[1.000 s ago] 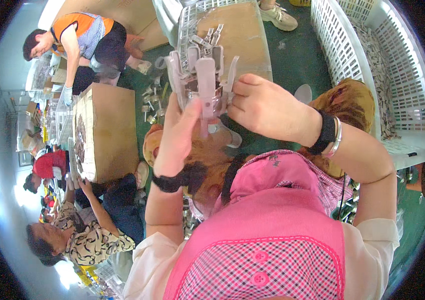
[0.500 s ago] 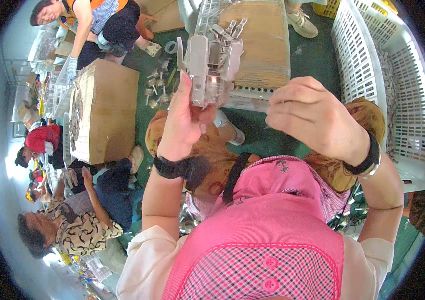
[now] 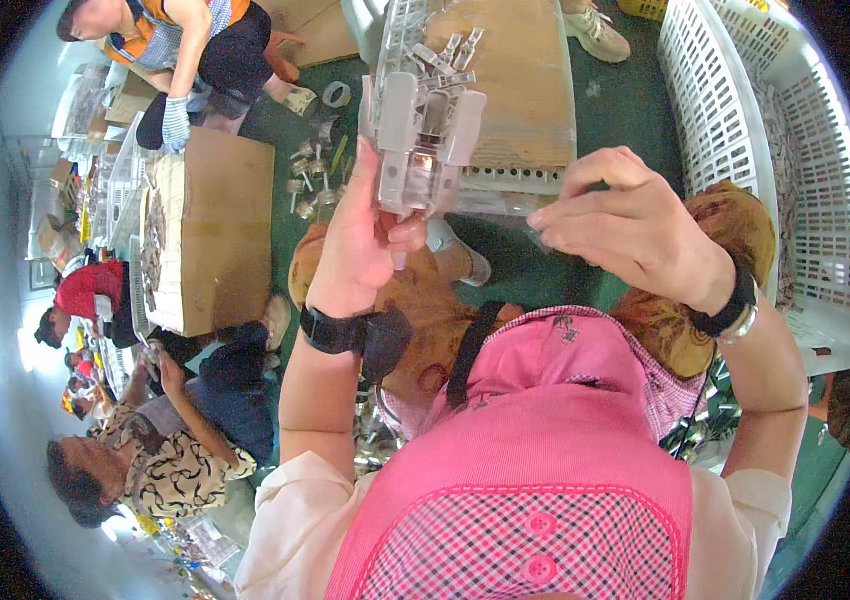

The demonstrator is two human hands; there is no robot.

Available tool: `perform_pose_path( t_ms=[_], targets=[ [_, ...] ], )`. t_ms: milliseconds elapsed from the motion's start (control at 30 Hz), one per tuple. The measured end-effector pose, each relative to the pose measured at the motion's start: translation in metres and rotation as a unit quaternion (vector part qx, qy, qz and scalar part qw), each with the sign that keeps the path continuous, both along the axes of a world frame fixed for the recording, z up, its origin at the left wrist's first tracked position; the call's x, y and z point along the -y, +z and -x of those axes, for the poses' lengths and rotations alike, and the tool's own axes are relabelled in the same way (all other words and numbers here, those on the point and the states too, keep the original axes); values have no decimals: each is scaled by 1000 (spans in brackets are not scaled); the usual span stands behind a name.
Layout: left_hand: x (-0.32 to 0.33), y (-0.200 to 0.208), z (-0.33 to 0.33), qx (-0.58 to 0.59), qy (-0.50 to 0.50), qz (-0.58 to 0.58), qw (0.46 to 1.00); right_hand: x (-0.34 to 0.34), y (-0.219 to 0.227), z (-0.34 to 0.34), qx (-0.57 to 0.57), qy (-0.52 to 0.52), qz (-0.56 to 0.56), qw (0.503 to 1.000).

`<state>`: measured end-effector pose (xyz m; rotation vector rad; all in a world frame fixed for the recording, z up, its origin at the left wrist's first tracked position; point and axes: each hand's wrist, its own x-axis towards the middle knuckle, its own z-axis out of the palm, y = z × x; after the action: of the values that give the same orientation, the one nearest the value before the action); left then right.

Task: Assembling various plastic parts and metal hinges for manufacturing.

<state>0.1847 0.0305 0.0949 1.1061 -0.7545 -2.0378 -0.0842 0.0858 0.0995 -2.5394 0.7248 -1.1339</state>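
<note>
My left hand (image 3: 353, 262) is closed around the lower end of a bundle of silvery metal fittings (image 3: 428, 140), held upright in front of me. They have long flat arms with rounded ends; their exact kind is unclear. My right hand (image 3: 635, 228) hangs to the right of them, thumb and fingertips pinched together. Whatever lies in that pinch is too faint to name. Several smaller metal pieces (image 3: 445, 58) lie beyond the bundle on a cardboard sheet (image 3: 523, 90).
Tall white perforated baskets (image 3: 720, 125) stand at my right, metal parts inside one. Left of me is a large cardboard box (image 3: 230, 230), with loose metal parts (image 3: 313, 180) on the green floor. Co-workers sit around the box; one wears striped gloves (image 3: 176, 122).
My right hand has turned a little and its fingertips now show more clearly. The bundle in my left hand has tilted slightly. A co-worker's gloved hand has moved onto the box's far edge.
</note>
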Motion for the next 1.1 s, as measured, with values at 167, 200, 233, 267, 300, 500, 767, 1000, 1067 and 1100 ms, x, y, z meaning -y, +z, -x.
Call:
perform_pose_path(
  t_ms=[167,200,233,267,300,500,767,1000,1067,1100],
  targets=[
    [-1,1,-1,-38,-49,-11,998,6,-16,3,-4,-8,7,1000],
    [-1,2,-1,-57,-59,-17,996,7,-18,3,0,-8,19,1000],
    [-2,1,-1,-56,-63,-18,996,8,-19,2,4,-9,32,999],
    [-4,1,-2,-100,-56,-53,992,9,-20,1,5,-13,32,999],
    [-6,1,-3,-145,-49,-88,984,9,-21,0,3,-11,36,999],
    [-22,8,-1,-270,-83,-185,941,7,-16,-3,-21,14,73,997],
    [-14,6,-11,-206,-54,-137,967,0,0,-7,-25,53,104,993],
    [-16,9,-5,-137,6,-92,986,-2,6,-1,-45,16,137,990],
    [-18,6,-10,-212,-96,-90,968,4,-3,-4,-40,20,140,989],
    [-22,10,-6,-218,-69,-106,968,6,-7,-5,-34,25,142,989]
  ],
)
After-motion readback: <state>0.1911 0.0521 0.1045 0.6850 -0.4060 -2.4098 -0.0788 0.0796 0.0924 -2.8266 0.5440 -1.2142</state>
